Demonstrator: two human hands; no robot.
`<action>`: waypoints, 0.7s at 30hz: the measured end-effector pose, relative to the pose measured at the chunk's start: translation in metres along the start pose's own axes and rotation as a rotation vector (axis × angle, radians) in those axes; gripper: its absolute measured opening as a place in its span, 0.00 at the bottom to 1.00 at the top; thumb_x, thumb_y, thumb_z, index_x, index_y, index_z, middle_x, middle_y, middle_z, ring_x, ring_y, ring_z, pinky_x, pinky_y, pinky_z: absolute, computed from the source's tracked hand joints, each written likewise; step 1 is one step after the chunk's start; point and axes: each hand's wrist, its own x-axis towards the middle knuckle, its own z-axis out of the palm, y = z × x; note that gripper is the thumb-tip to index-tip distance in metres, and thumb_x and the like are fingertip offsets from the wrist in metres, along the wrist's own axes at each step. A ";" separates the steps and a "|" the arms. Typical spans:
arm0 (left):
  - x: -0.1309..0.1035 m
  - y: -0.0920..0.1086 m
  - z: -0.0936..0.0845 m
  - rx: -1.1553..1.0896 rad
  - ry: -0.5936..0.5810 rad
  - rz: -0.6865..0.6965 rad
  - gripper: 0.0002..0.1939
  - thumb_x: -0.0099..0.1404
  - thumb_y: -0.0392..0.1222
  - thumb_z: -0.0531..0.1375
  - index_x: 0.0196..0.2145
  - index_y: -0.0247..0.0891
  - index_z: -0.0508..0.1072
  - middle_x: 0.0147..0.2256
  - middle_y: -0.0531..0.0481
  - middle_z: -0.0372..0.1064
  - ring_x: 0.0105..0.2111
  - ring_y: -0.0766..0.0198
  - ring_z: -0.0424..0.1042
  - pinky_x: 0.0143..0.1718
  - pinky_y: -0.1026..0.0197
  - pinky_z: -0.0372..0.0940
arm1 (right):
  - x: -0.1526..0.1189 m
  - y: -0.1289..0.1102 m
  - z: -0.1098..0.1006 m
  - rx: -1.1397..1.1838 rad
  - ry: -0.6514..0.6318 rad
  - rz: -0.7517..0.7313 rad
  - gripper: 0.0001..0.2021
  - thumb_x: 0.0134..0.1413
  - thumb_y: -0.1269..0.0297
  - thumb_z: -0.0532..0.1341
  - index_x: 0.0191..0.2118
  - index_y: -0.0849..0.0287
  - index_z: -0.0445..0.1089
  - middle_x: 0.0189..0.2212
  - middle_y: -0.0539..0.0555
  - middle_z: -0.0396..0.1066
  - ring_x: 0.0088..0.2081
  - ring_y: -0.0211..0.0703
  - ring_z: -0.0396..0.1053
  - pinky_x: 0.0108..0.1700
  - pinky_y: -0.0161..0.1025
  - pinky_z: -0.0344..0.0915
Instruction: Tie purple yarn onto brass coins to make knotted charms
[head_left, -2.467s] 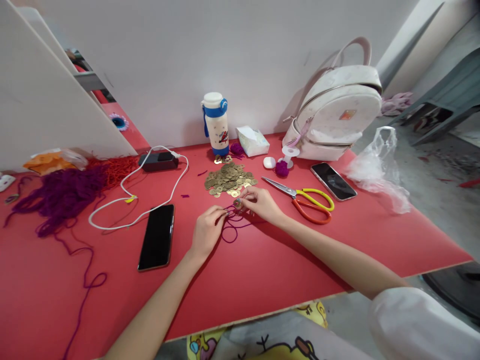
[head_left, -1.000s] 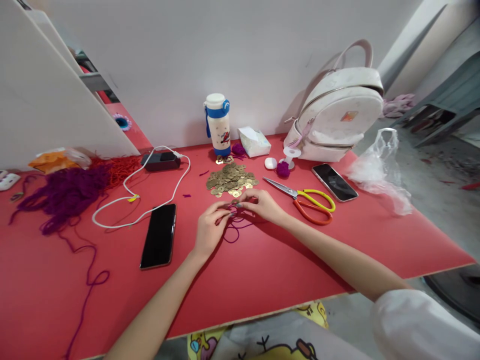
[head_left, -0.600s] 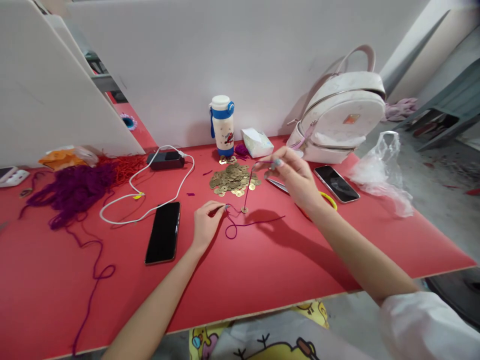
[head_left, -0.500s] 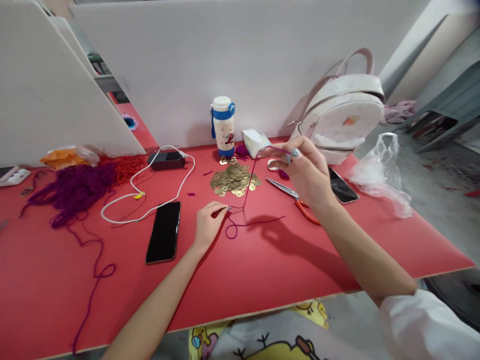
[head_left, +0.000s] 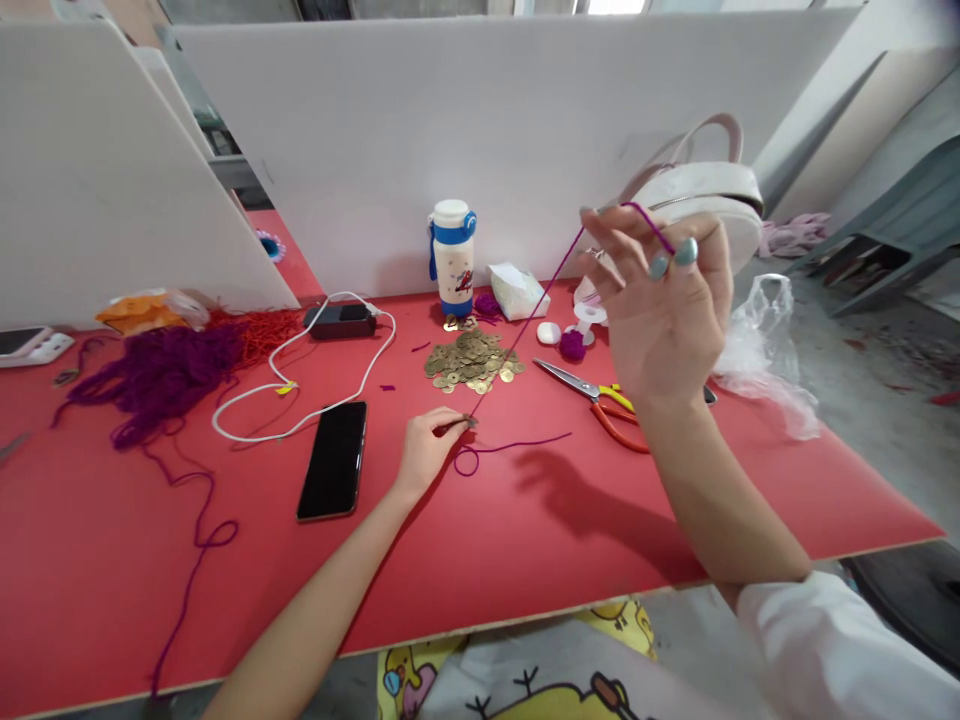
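Purple yarn [head_left: 553,278] runs taut on a slant between my two hands. Low over the red table, my left hand [head_left: 433,447] pinches its lower end; a small dark bit shows at the fingertips, too small to name. My right hand [head_left: 664,310] is raised at the right, thumb and index finger closed on the yarn, which passes over the other fingers. A loose yarn tail with a small loop lies on the table beside my left fingertips. Just beyond them is a pile of brass-coloured coins [head_left: 472,358] with holes. Orange-handled scissors [head_left: 576,380] lie below my right hand.
A black phone [head_left: 332,460] lies left of my left hand, near a white cable [head_left: 277,438] and a dark power bank [head_left: 341,321]. Purple yarn is heaped [head_left: 176,370] at the left. A bottle [head_left: 454,260] stands behind the coins. A white backpack [head_left: 697,190] and plastic bag [head_left: 765,340] are at the right.
My right hand has moved up and to the right, pulling the slack yarn into a straight line. My left hand stays near the same spot, still pinching.
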 end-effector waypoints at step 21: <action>0.003 0.008 0.000 -0.286 0.128 -0.239 0.08 0.51 0.43 0.68 0.28 0.36 0.82 0.29 0.46 0.79 0.29 0.59 0.77 0.34 0.59 0.73 | 0.014 0.065 -0.041 -0.400 -0.099 0.104 0.15 0.58 0.51 0.62 0.48 0.47 0.64 0.56 0.54 0.66 0.63 0.52 0.60 0.61 0.56 0.60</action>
